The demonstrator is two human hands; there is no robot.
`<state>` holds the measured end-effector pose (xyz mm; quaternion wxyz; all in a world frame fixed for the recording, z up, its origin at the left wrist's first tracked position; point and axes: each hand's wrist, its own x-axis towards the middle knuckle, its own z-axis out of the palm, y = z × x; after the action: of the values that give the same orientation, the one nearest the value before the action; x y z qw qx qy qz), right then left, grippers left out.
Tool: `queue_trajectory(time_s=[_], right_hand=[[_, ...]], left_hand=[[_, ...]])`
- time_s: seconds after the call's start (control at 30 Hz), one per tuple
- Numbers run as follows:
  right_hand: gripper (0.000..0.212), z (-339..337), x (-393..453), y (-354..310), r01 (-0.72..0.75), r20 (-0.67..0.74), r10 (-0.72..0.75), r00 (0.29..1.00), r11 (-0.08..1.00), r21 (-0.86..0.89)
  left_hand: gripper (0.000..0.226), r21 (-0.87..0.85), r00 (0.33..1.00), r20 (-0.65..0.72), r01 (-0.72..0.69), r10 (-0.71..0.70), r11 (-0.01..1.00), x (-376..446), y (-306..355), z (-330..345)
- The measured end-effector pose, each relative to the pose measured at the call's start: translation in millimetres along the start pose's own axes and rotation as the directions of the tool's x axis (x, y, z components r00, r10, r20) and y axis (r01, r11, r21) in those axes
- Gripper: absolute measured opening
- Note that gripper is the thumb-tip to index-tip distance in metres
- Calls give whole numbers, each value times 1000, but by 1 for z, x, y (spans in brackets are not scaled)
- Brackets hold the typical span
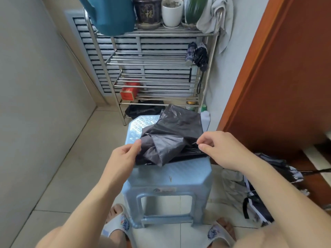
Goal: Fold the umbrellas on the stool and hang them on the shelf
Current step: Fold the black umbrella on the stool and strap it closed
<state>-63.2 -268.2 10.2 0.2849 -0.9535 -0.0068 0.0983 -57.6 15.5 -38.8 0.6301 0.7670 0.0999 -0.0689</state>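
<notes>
On top of the blue stool (166, 178) sits a rumpled black umbrella (172, 136), its canopy spilling past the far edge while the near part of the seat stays bare. Left hand (123, 156) pinches the fabric's left edge, right hand (216, 149) pinches a rib tip on the right. Behind it, the metal shelf (157, 76) already has two folded umbrellas (197, 54) hanging at its right end, with another umbrella (259, 185) lying on the floor tiles to the right.
</notes>
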Motion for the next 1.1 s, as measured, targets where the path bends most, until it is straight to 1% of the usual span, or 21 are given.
queue_trajectory(time_s=[0.1,0.2,0.3,0.37,0.43,0.5,0.57,0.63,0.7,0.73,0.77,0.8,0.83,0.87,0.9,0.93,0.97,1.0,1.03,1.07,1.1], right_hand=[[12,4,2,1,-1,35,-2,999,997,79],[22,6,5,0,-5,61,-4,998,990,139],[39,4,8,-3,-36,95,19,995,982,185],[35,-1,10,-9,-68,103,46,994,972,223],[24,-7,12,-15,-85,103,71,992,986,141],[20,-7,11,-16,-92,105,89,991,995,30],[16,2,7,-13,-111,73,110,991,994,6],[12,16,2,-8,-124,-13,125,992,991,60],[10,26,-1,-6,-118,-100,127,987,989,87],[11,29,-1,-8,-104,-107,111,988,992,75],[13,31,0,-11,-85,-93,89,992,995,52],[14,32,1,-14,-63,-75,64,995,998,17],[12,33,3,-15,-49,-71,47,996,999,-24],[11,34,4,-16,-44,-78,40,996,998,-52],[11,33,6,-16,-54,-89,50,995,997,-47],[12,31,7,-16,-65,-98,64,993,998,-7],[12,29,8,-15,-71,-103,76,992,996,53],[12,26,9,-14,-57,-106,69,992,992,111],[12,23,10,-13,-30,-115,49,992,987,160],[12,20,9,-13,0,-125,26,992,978,208],[12,19,9,-14,27,-135,10,991,963,267]], left_hand=[[16,62,995,12,-95,95,994,-7,2,3],[3,66,979,-120,-161,168,985,-6,4,5],[11,2,970,-166,-180,178,984,-3,8,4],[20,-47,972,-185,-156,145,987,-5,10,6],[27,-81,976,-207,-92,73,993,-5,11,6],[34,-12,969,-238,-74,69,997,-5,11,8],[42,128,938,-295,-149,181,981,-11,10,11],[46,220,863,-278,-371,422,902,-23,11,13],[39,357,764,-105,-568,636,742,-36,10,16],[34,445,725,-2,-616,688,650,-38,6,19],[33,527,704,86,-633,705,567,-39,1,23],[40,606,697,149,-625,701,493,-38,-7,26],[54,666,708,198,-604,677,437,-36,-14,30],[69,705,730,225,-579,645,410,-33,-20,33],[82,722,757,215,-549,617,421,-30,-22,35],[88,696,787,183,-527,589,488,-27,-23,36],[84,626,821,117,-497,558,600,-25,-19,34],[72,523,858,34,-452,513,723,-22,-14,32],[55,433,891,-44,-390,451,813,-19,-11,30],[35,394,907,-89,-349,413,850,-16,-7,28],[13,398,902,-111,-344,417,851,-12,-4,25]])
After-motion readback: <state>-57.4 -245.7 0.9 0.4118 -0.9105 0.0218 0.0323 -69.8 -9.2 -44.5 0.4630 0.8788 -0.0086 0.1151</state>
